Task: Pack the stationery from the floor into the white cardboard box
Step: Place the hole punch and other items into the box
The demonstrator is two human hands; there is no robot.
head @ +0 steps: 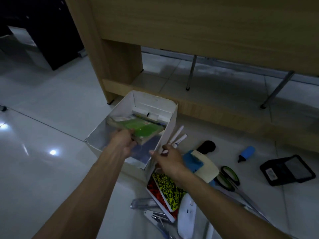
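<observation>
Frame centre: white cardboard box (170, 118) on the tiled floor (51, 104). A green-covered pad (141, 129) is gripped by the left hand (123, 141) above the box interior. White markers (177, 138) are pinched by the right hand (168, 158) beside the box's right wall. Loose stationery is seen lower right.

I see the box (170, 118) on the floor (51, 118), before the desk (189, 31). Scissors (229, 178), a marker (246, 153) and notebooks (165, 190) lie right of it.

dim, bluish wide-angle view; lamp glare on the glossy floor (51, 128), soft motion blur.
</observation>
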